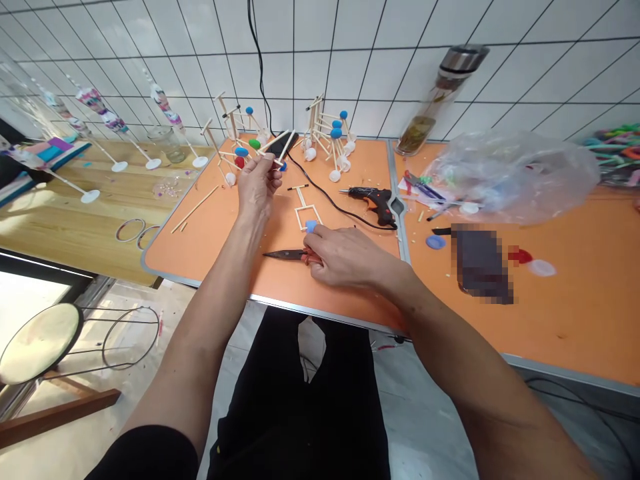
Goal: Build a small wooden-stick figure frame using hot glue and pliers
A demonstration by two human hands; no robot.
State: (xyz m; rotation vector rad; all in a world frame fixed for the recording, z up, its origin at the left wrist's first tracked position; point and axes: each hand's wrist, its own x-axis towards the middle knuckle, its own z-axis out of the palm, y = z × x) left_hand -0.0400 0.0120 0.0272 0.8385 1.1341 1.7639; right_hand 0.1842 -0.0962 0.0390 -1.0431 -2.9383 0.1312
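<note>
My left hand [257, 187] is raised over the left of the orange table, its fingers pinching a small frame of pale wooden sticks [281, 155]. My right hand [345, 255] rests low over the table's front part, fingers curled round the red handles of scissors [287, 255] whose dark blades point left. A light-blue piece [311, 227] lies at its fingertips. Just beyond, a flat stick frame [300, 207] with a dark-tipped crosspiece lies on the tabletop. Behind my left hand stand stick models [233, 127] with coloured caps, partly hidden by the hand.
More stick models [330, 137] stand by the tiled wall. A glue gun [373, 200] with its cord lies right of centre. At right are a glass bottle [425, 107], a plastic bag [520, 177] and a pixelated dark object [480, 263]. A stool [40, 343] stands lower left.
</note>
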